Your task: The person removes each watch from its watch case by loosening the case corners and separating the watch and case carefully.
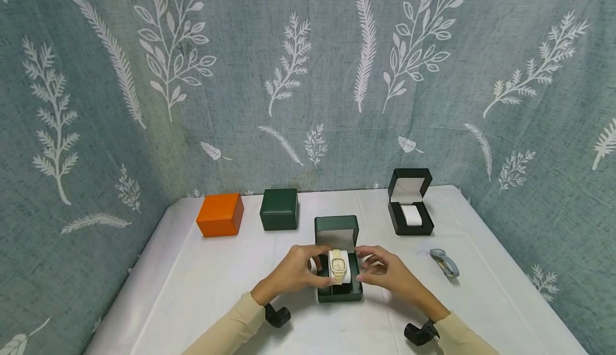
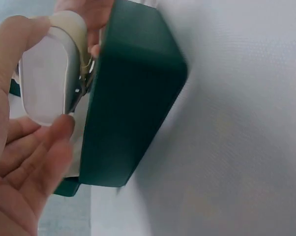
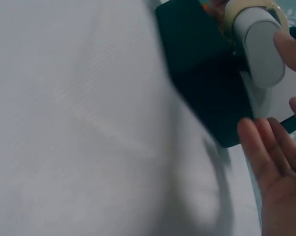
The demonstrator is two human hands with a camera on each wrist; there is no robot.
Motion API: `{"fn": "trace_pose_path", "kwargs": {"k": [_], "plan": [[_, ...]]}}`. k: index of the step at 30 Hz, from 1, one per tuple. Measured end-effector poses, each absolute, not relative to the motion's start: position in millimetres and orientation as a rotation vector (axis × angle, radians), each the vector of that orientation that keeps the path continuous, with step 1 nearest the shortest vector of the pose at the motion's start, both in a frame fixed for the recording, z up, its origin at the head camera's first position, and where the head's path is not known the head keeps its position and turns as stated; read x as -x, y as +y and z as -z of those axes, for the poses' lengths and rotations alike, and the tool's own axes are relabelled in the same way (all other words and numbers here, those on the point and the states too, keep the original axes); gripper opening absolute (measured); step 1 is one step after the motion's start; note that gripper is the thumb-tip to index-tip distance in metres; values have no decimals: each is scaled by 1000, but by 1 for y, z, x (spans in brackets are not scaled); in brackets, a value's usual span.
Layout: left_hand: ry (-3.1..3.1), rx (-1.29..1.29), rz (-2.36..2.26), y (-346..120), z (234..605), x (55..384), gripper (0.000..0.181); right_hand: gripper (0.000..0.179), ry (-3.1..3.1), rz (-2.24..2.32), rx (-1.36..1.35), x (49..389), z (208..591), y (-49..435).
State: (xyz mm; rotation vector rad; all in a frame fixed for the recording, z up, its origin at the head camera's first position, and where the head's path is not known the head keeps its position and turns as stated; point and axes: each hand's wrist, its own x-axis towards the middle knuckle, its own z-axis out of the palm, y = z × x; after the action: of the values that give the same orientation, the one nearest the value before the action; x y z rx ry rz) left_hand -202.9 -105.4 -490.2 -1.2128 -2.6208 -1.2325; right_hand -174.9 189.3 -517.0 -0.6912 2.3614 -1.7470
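A cream wristwatch point(image 1: 339, 268) with a squarish face is wrapped round a white watch cushion point(image 2: 44, 78). My left hand point(image 1: 300, 268) pinches this cushion, thumb at the near end and a finger at the far end. Watch and cushion are over the opened dark green watch box point(image 1: 340, 297), whose lid point(image 1: 337, 222) stands up behind them. My right hand point(image 1: 387, 274) is at the right side of the box, fingers loosely bent and apart. In the right wrist view its thumb point(image 3: 291, 49) is close beside the cushion, and its fingertips point(image 3: 247, 127) are by the box rim.
An orange box point(image 1: 220, 216) and a closed green box point(image 1: 279, 209) stand at the back left. At the back right is an opened black watch box point(image 1: 414, 229) with a white cushion point(image 1: 411, 215). Another wristwatch point(image 1: 445, 263) lies on the white-covered table point(image 1: 202, 301) at right.
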Motion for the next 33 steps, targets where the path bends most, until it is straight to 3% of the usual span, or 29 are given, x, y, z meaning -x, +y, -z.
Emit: {"fn": "trace_pose_path", "kwargs": {"k": [11,33], "plan": [[-2577,1282,1362,-102,490,202,64,83,2218,1714,869,177,505,173],[-2570,1230,1417,-98,489,199,65,84,2223,1769,923,174,506,153]]}}
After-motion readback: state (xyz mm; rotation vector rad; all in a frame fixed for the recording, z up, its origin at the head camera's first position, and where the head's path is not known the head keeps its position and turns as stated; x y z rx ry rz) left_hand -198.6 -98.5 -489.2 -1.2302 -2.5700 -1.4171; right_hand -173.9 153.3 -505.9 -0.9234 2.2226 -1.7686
